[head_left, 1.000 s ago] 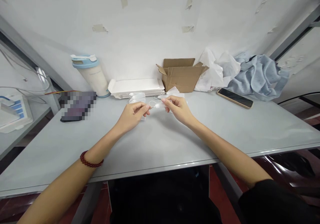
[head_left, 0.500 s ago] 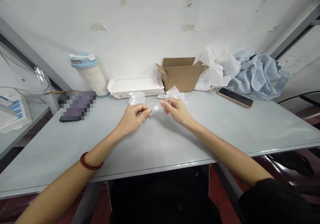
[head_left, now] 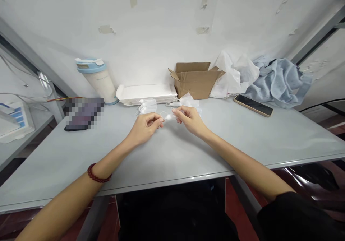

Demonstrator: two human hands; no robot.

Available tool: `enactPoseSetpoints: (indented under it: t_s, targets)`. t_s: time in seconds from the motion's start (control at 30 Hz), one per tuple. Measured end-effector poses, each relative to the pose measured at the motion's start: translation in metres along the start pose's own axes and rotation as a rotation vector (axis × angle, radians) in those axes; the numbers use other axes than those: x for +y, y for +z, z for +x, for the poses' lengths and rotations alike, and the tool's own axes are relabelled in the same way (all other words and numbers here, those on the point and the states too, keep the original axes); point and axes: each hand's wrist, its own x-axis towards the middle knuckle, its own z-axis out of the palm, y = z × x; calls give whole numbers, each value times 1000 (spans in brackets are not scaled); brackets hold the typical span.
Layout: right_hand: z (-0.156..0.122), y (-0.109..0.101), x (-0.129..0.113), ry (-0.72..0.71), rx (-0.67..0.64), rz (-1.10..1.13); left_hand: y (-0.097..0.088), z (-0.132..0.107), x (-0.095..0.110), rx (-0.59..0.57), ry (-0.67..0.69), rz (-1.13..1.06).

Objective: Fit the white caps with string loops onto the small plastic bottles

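Close together above the middle of the table are both hands. My left hand point(head_left: 144, 128) is closed in a pinch at the narrow tip of a small white piece point(head_left: 169, 117) with a nozzle-like end and a thin pale loop. The piece's other end lies in my right hand point(head_left: 192, 120), between thumb and fingers. Its exact kind is too small to make out. Just behind my left hand lie similar white translucent pieces point(head_left: 147, 105) with thin loops. More such pieces point(head_left: 185, 100) lie behind my right hand.
A flat white stack point(head_left: 147, 92) and an open cardboard box point(head_left: 198, 84) stand along the wall. To their left are a tumbler point(head_left: 99, 84) and a dark, pixelated device point(head_left: 83, 117). A white plastic bag point(head_left: 233, 74), light-blue cloth point(head_left: 283, 81) and phone point(head_left: 253, 105) are on the right.
Both hands keep their pinch on the small white piece, which has shifted very slightly. Nothing else on the table has visibly moved.
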Motion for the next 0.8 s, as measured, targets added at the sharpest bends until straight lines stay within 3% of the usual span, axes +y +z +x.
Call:
enactPoseSetpoints:
  t_s: [0.23,0.4,0.57,0.8]
  targets:
    - [8,-2,14,-130,-9,-149,-5,6,-4,2,-5,23]
    - [20,-11,30,-391,39,-661,-26,17,-18,163,-94,66]
    - [25,-19,40,-392,0,-1126,-43,29,-45,268,-190,9]
    - [27,-18,53,-381,-78,-1227,-45,34,-60,240,-295,-34]
